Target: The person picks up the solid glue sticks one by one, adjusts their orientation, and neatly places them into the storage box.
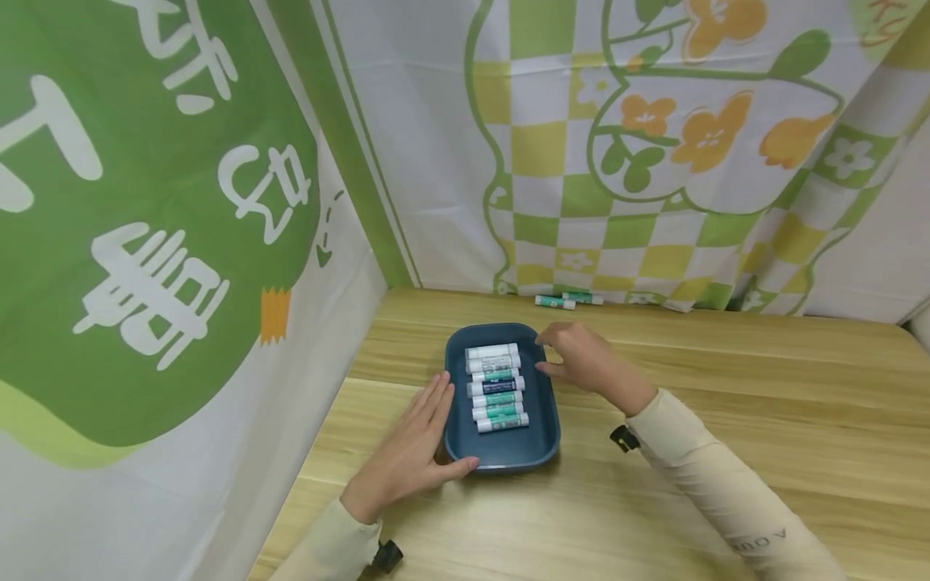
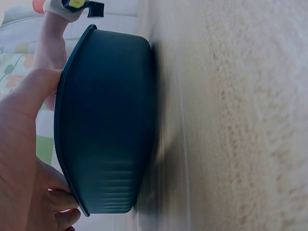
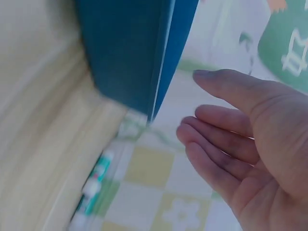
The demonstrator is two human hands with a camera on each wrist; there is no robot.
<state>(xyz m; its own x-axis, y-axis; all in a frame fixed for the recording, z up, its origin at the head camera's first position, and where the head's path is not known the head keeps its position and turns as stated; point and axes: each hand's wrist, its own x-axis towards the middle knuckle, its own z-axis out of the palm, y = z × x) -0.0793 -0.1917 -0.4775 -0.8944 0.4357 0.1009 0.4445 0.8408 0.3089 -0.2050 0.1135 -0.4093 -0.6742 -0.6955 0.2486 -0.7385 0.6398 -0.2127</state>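
A tray (image 1: pixel 512 449) on the desk (image 1: pixel 770 379) runs front to back, tubes (image 1: pixel 497 387) crosswise inside. The left hand (image 1: pixel 412 442), outstretched, touches its left rim; the right hand (image 1: pixel 587 360), relaxed and empty, is just beside its far right corner.

One blue tray (image 1: pixel 504 449); seven tubes (image 1: pixel 496 387) inside, two tubes (image 1: pixel 555 303) outside; two hands (image 1: pixel 408 449).

The person's left hand (image 1: pixel 408 450) low near seven o'clock, straight fingers (image 1: pixel 434 403) pointing to one o'clock, thumb (image 1: pixel 458 468) out toward three, right hand (image 1: pixel 587 365) at four o'clock, fingers (image 1: pixel 558 332) softly bent toward ten, thumb (image 1: pixel 552 369) apart from them
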